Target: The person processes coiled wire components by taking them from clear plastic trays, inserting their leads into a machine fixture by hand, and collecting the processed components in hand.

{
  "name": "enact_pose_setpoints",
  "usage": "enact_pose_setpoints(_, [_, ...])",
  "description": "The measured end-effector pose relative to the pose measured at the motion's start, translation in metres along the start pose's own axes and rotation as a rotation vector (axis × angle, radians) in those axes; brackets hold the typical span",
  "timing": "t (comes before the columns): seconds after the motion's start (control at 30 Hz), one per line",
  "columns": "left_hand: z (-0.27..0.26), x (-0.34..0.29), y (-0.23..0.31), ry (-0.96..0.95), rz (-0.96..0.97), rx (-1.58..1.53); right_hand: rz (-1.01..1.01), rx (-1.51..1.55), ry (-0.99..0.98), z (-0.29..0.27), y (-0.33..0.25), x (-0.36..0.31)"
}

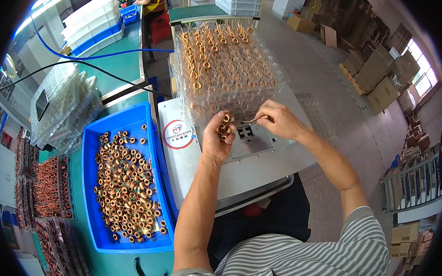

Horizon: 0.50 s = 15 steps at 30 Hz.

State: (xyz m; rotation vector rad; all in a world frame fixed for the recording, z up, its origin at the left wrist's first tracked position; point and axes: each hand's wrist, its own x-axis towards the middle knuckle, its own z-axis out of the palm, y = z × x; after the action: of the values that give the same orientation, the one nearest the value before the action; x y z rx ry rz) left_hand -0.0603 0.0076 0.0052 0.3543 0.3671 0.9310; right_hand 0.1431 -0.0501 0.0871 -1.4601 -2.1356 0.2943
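Left hand (217,140) curls around several small copper-wound rings (225,127), above the metal machine (254,164). Right hand (277,119) pinches a thin copper wire (251,120) between thumb and fingers, near a dark square socket (245,132). Just beyond both hands stands a stack of clear trays (242,107) bearing more rings; left of the machine, a blue bin (133,118) of loose rings (125,189) sits on the green worktop (112,264).

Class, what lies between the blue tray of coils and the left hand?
The head view shows a metal surface with a round sticker between the blue tray and left hand.
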Motion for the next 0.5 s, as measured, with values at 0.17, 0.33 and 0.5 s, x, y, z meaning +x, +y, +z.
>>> enact_pose_setpoints(0.17, [0.004,-0.003,-0.002,0.008,-0.004,0.012,0.039,0.016,-0.033,0.017,0.017,-0.003])
enact_pose_setpoints(0.33, [0.004,-0.002,-0.002,0.014,-0.001,0.026,-0.025,0.001,-0.040,0.021,0.023,0.004])
enact_pose_setpoints(0.5, [0.001,-0.002,-0.001,0.018,0.004,0.036,-0.095,-0.038,-0.046,0.022,0.021,0.008])
